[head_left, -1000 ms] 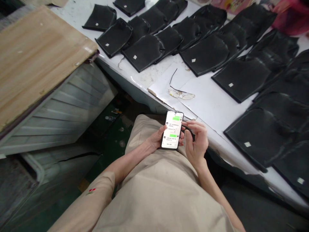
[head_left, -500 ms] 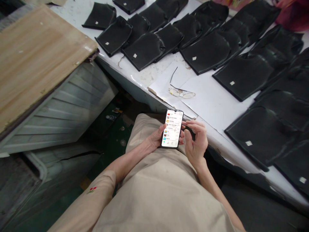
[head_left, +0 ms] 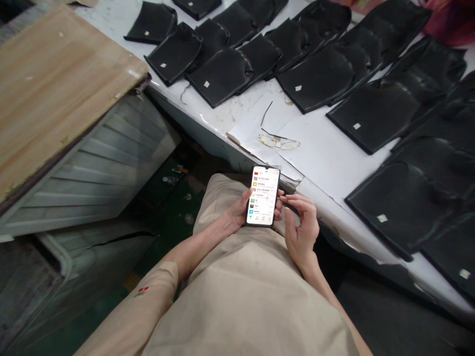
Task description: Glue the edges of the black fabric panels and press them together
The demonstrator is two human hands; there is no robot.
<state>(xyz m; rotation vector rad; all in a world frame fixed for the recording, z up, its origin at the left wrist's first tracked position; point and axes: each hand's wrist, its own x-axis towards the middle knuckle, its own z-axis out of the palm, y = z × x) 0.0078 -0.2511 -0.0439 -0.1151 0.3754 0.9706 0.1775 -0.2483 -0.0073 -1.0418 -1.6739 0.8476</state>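
Note:
A lit smartphone in a dark case lies in my left hand, above my lap. My left thumb rests along its left edge, and the fingertips curl round from behind on the right side. The screen shows a list of small coloured icons with lines of text too small to read. Just right of the phone is my right hand, holding nothing, with thumb and fingers apart and the fingers pointing toward the screen's edge.
Several black leather-like pieces with small white stickers lie in overlapping rows on the white table. Eyeglasses rest near its front edge. A wood-topped cabinet stands at left. A small clear object is on the green floor.
The phone has shifted very slightly left in view with my left hand. My right hand's fingers have drawn a little lower, staying beside the phone. The screen list looks the same.

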